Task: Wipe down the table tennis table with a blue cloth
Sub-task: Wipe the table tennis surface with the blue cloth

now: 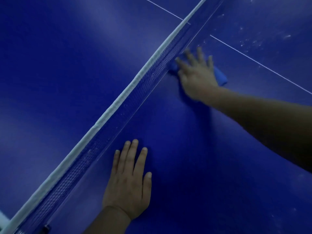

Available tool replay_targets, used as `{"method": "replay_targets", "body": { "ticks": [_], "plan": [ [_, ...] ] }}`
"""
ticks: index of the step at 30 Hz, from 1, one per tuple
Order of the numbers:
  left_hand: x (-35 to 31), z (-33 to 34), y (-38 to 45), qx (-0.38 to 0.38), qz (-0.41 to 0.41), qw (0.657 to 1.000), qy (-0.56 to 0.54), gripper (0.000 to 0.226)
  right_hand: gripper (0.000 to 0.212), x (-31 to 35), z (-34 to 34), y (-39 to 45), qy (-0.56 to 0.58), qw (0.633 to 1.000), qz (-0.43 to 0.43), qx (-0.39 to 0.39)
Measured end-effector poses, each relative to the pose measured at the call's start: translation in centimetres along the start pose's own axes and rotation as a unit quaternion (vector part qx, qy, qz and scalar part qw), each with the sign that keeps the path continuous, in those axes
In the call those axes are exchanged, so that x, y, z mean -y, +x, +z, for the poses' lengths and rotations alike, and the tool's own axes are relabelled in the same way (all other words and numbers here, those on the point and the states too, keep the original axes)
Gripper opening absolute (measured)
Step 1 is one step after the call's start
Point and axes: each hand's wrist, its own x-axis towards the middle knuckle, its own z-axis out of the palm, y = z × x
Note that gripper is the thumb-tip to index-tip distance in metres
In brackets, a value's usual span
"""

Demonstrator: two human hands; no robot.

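The blue table tennis table [185, 157] fills the view. My right hand [196, 73] lies flat with spread fingers on a blue cloth [220, 76], pressing it onto the table right beside the net. The cloth shows at both sides of the hand; the rest is hidden under the palm. The hand is blurred. My left hand [130, 179] rests flat on the table, fingers straight and together, close to the net's lower edge, holding nothing.
The net [118, 105] with its white top band runs diagonally from bottom left to top right. A white centre line [263, 66] crosses the table at right. Whitish dust specks [253, 41] lie on the surface at upper right.
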Motion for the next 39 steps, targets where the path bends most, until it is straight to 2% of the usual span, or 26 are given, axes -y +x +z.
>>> {"method": "replay_targets", "body": {
  "ticks": [2, 4, 6, 8, 10, 11, 14, 16, 17, 19, 21, 22, 23, 26, 27, 28, 30, 31, 32, 34, 36, 37, 38, 39],
  "plan": [
    [-0.1, -0.2, 0.1, 0.006, 0.0, 1.0, -0.001, 0.059, 0.054, -2.1, -0.6, 1.5, 0.006, 0.997, 0.081, -0.004],
    [-0.1, -0.2, 0.1, 0.014, -0.002, 1.0, 0.004, 0.059, 0.055, -0.1, -0.5, 0.5, 0.002, 0.998, 0.068, -0.014],
    [0.0, -0.1, -0.1, 0.02, -0.007, 1.0, 0.008, 0.058, 0.055, 3.4, 0.3, -3.0, 0.009, 0.999, -0.046, 0.0],
    [0.0, 0.0, 0.0, 0.018, -0.002, 1.0, 0.009, 0.059, 0.056, 4.7, 1.1, -8.2, 0.01, 0.982, -0.183, 0.046],
    [0.1, 0.1, 0.1, 0.015, 0.002, 1.0, 0.017, 0.059, 0.057, 2.2, 0.7, -8.8, 0.01, 0.977, -0.205, 0.063],
    [0.1, 0.1, 0.0, 0.017, 0.004, 1.0, 0.019, 0.06, 0.057, 0.2, 0.5, -7.5, 0.001, 0.985, -0.164, 0.045],
    [-0.1, -0.2, -0.2, 0.01, -0.003, 1.0, -0.01, 0.061, 0.053, -4.4, -1.0, -1.8, 0.018, 0.998, 0.059, 0.014],
    [-0.2, -0.3, 0.5, -0.02, -0.018, 0.998, -0.063, 0.06, 0.053, -3.4, -1.2, -0.2, 0.017, 0.992, 0.125, -0.003],
    [-0.4, -0.5, 1.3, -0.038, -0.022, 0.995, -0.086, 0.058, 0.053, -1.6, -0.9, -0.7, 0.013, 0.995, 0.103, -0.011],
    [-1.1, -0.8, 4.2, -0.071, -0.023, 0.991, -0.108, 0.056, 0.054, 2.3, 0.5, -3.4, 0.014, 0.999, -0.046, -0.006],
    [-2.5, -1.2, 8.5, -0.082, -0.007, 0.992, -0.095, 0.058, 0.054, 3.9, 1.4, -6.4, 0.026, 0.984, -0.173, 0.032],
    [-3.3, -1.4, 10.5, -0.075, 0.002, 0.994, -0.079, 0.06, 0.052, 3.1, 1.0, -6.0, 0.028, 0.98, -0.193, 0.042],
    [-3.9, -1.4, 12.3, -0.061, 0.009, 0.997, -0.056, 0.063, 0.051, 1.5, 0.4, -4.4, 0.025, 0.983, -0.175, 0.039],
    [-4.3, -0.4, 14.7, -0.025, 0.022, 0.999, 0.015, 0.068, 0.051, -2.3, -1.2, 0.1, -0.004, 0.999, -0.029, 0.041],
    [-4.1, 0.0, 14.7, -0.028, 0.026, 0.999, 0.019, 0.067, 0.052, -2.1, -1.0, 0.0, -0.005, 0.999, -0.038, 0.022],
    [-4.1, 0.1, 14.7, -0.033, 0.032, 0.999, 0.009, 0.066, 0.054, -1.3, -0.2, -1.0, -0.002, 0.995, -0.098, 0.004],
    [-3.8, 0.2, 14.8, -0.048, 0.039, 0.998, -0.015, 0.062, 0.058, 0.8, 1.3, -3.9, 0.007, 0.967, -0.251, 0.043],
    [-3.8, 0.4, 14.8, -0.05, 0.042, 0.998, -0.014, 0.061, 0.057, 0.3, 1.2, -3.6, 0.011, 0.959, -0.28, 0.048],
    [-3.8, 0.4, 14.8, -0.047, 0.046, 0.998, -0.008, 0.06, 0.054, -1.0, 1.1, -1.9, 0.005, 0.962, -0.27, 0.038],
    [-3.9, 0.3, 14.8, -0.036, 0.046, 0.998, 0.004, 0.059, 0.049, -4.4, -0.6, 3.8, -0.003, 0.989, -0.15, 0.014],
    [-3.9, 0.1, 14.9, -0.025, 0.044, 0.999, 0.006, 0.058, 0.047, -6.6, -1.7, 7.5, -0.012, 0.999, -0.044, 0.018],
    [-3.8, 0.1, 15.0, -0.021, 0.042, 0.999, 0.005, 0.057, 0.046, -6.4, -1.4, 7.7, -0.009, 0.999, -0.031, 0.01],
    [-3.8, 0.1, 15.0, -0.017, 0.043, 0.999, 0.005, 0.057, 0.045, -5.3, -0.9, 6.8, 0.001, 0.998, -0.059, 0.004],
    [-3.8, 0.1, 15.1, -0.013, 0.044, 0.999, 0.003, 0.057, 0.045, -4.0, -0.2, 5.1, 0.002, 0.992, -0.125, 0.002]
  ]
}}
